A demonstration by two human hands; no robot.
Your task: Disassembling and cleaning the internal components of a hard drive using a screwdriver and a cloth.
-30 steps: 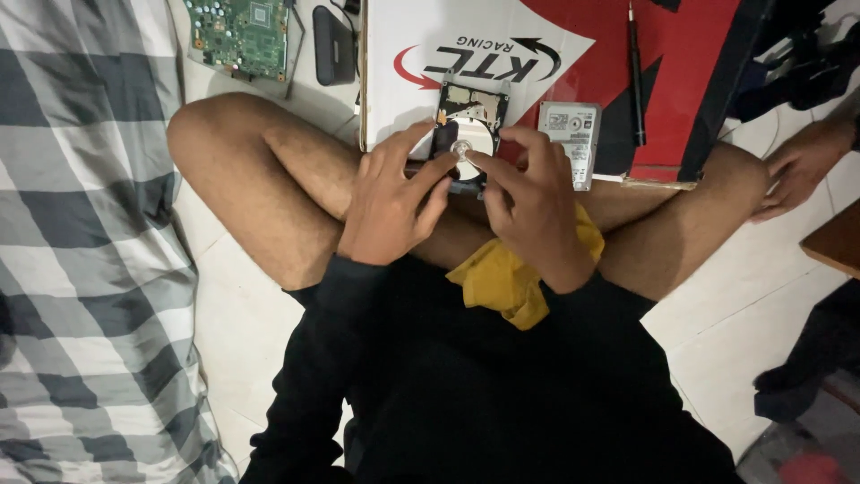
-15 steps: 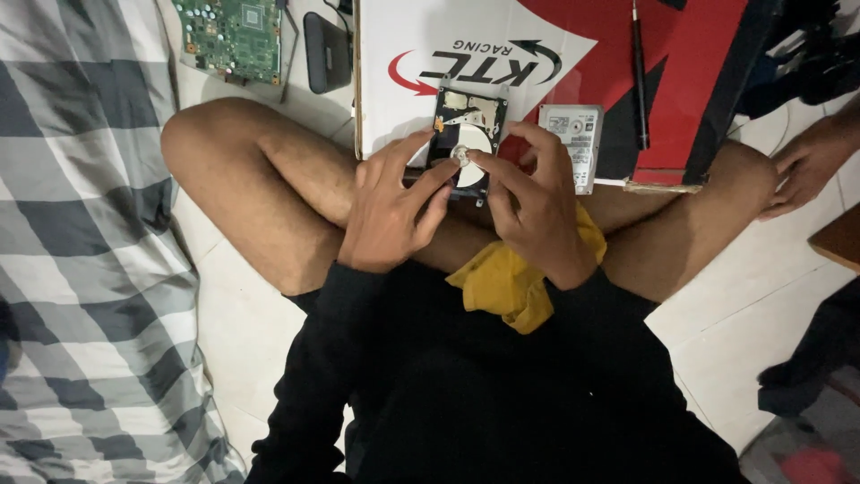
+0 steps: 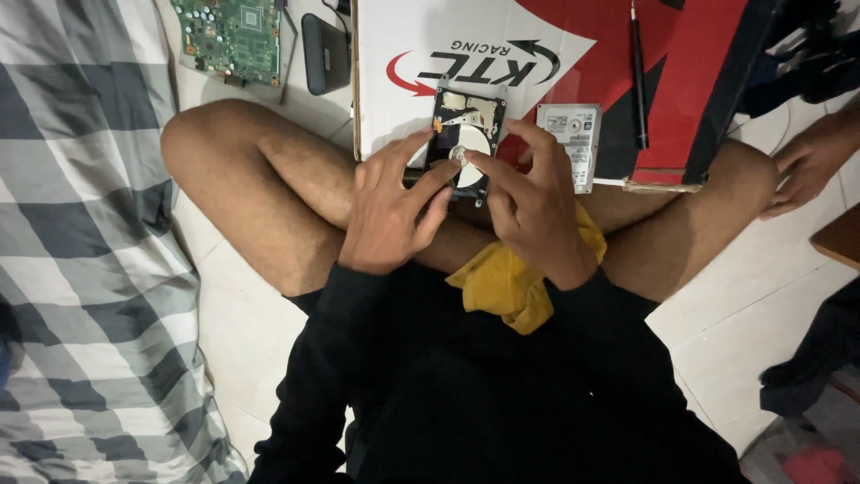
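Observation:
An opened hard drive (image 3: pixel 468 134) with a shiny round platter lies on a white and red cardboard box (image 3: pixel 502 54) in front of my crossed legs. My left hand (image 3: pixel 394 206) rests at the drive's left side, its index finger stretched onto the platter's hub. My right hand (image 3: pixel 528 197) reaches in from the right, thumb and index fingertip meeting at the same hub. Whether a small part is pinched there is hidden. The drive's metal cover (image 3: pixel 571 143) lies just right of it on the box.
A black screwdriver (image 3: pixel 638 76) lies on the box's red part. A green circuit board (image 3: pixel 231 36) and a black case (image 3: pixel 324 54) sit at upper left. A checked blanket (image 3: pixel 81 251) covers the left side. Another person's hand (image 3: pixel 806 166) rests at the right. Yellow cloth (image 3: pixel 511 282) sits in my lap.
The view shifted slightly. My fingers moved a little closer onto the platter's hub; the drive stayed in place on the box.

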